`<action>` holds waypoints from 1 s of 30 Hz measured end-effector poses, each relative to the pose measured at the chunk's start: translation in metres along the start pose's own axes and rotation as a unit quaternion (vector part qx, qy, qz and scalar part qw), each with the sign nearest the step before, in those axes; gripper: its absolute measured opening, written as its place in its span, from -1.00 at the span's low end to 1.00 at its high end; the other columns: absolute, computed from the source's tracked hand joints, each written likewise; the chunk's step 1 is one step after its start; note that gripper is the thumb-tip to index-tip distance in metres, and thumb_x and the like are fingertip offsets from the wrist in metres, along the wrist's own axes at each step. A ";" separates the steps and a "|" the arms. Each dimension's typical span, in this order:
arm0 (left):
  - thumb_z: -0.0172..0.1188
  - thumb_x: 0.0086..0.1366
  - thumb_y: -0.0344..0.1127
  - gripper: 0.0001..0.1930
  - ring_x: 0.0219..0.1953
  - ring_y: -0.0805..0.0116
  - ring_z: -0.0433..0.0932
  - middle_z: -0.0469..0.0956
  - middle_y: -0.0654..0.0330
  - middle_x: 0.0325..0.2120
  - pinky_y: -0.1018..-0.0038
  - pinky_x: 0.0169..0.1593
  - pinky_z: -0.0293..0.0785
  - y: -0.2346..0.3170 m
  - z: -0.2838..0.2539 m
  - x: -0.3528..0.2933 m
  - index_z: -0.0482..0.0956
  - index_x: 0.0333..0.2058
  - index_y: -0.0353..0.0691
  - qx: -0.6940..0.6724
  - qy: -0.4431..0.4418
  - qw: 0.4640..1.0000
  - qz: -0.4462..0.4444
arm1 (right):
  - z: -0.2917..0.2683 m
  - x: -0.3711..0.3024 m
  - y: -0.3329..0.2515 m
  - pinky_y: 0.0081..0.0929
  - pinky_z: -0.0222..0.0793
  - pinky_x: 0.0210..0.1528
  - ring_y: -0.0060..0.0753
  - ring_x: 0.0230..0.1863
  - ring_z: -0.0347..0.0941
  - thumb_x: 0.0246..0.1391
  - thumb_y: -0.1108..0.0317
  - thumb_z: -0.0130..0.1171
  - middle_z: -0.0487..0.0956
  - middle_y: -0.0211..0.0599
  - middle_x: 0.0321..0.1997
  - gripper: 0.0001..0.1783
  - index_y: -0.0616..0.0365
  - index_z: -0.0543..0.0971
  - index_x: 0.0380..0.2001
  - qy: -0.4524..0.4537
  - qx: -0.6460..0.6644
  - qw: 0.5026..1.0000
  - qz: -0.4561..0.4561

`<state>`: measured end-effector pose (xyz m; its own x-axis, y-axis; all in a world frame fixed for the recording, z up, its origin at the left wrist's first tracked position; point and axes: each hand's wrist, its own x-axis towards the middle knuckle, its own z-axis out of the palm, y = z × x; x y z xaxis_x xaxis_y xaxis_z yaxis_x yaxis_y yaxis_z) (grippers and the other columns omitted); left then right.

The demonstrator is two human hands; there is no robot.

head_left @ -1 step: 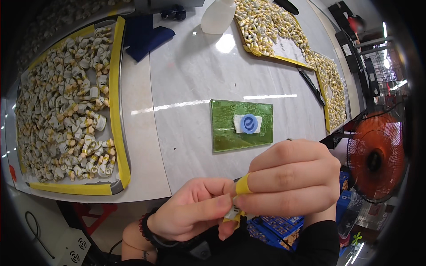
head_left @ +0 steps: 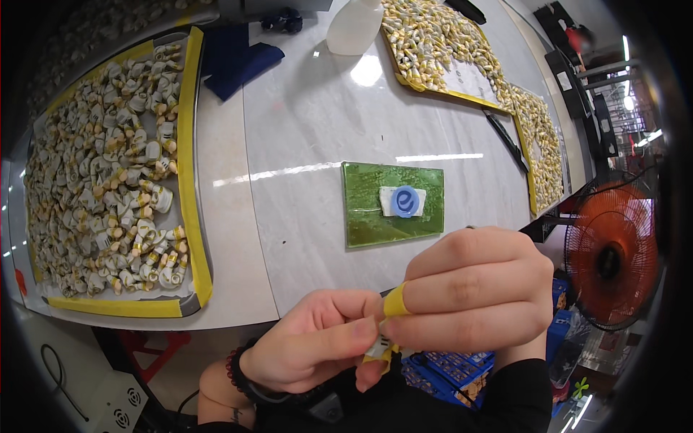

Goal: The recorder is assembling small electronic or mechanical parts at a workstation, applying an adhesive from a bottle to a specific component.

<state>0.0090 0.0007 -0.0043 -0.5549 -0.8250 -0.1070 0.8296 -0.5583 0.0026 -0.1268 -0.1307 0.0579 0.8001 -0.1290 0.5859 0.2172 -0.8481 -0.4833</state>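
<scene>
At the table's near edge, my left hand [head_left: 317, 343] is closed, pinching a small white-and-yellow figurine part [head_left: 378, 348] with dark marks between thumb and fingers. My right hand [head_left: 476, 289] is closed against its upper end, fingers curled and their tips pressed together there. A yellow band [head_left: 395, 300] wraps a fingertip where the hands meet. Fingers cover much of the part. Just beyond lies a green rectangular block [head_left: 364, 224], bearing a white pad [head_left: 388, 208] with a round blue piece [head_left: 406, 201] on it.
Left stands a yellow-edged tray [head_left: 191, 144] heaped with similar figurine parts. Two trays of smaller pieces [head_left: 440, 40] [head_left: 541, 148] lie at far right, a black pen-like tool [head_left: 507, 141] beside them. A white bottle [head_left: 354, 29] and dark blue cloth [head_left: 245, 68] are at the back; an orange fan [head_left: 612, 252] stands right.
</scene>
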 end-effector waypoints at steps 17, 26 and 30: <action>-0.03 0.34 -0.15 -0.70 -0.52 0.53 0.47 0.47 0.22 -0.53 0.60 -0.43 0.43 -0.002 -0.002 0.003 0.39 -0.22 -0.34 -0.046 -0.011 0.999 -0.017 | 0.001 -0.008 0.000 -0.64 0.38 -0.59 -0.43 -0.59 0.44 -0.34 0.49 0.27 0.53 -0.32 -0.56 -0.90 0.19 0.60 -0.60 0.019 -0.001 0.999 0.040; -0.01 0.34 -0.14 -0.68 -0.48 0.49 0.49 0.52 0.16 -0.47 0.60 -0.38 0.44 -0.005 -0.008 0.000 0.38 -0.22 -0.35 -0.029 -0.049 0.998 0.003 | 0.000 -0.007 -0.001 -0.61 0.34 -0.59 -0.44 -0.61 0.41 -0.33 0.48 0.34 0.52 -0.37 -0.57 -0.89 0.13 0.60 -0.61 0.030 0.051 0.994 0.092; 0.14 0.24 -0.34 -0.74 -0.36 0.48 0.54 0.55 0.12 -0.37 0.58 -0.21 0.46 -0.003 0.004 -0.001 0.40 -0.18 -0.39 0.154 0.035 0.983 0.091 | -0.004 -0.012 -0.003 -0.60 0.33 -0.57 -0.44 -0.59 0.41 -0.29 0.43 0.37 0.53 -0.39 -0.56 -0.87 0.11 0.59 -0.59 0.007 0.053 0.988 0.144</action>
<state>0.0067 0.0033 -0.0001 -0.3845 -0.9117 -0.1450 0.8509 -0.4109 0.3274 -0.1391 -0.1290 0.0551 0.8297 -0.3648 0.4225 0.0395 -0.7166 -0.6964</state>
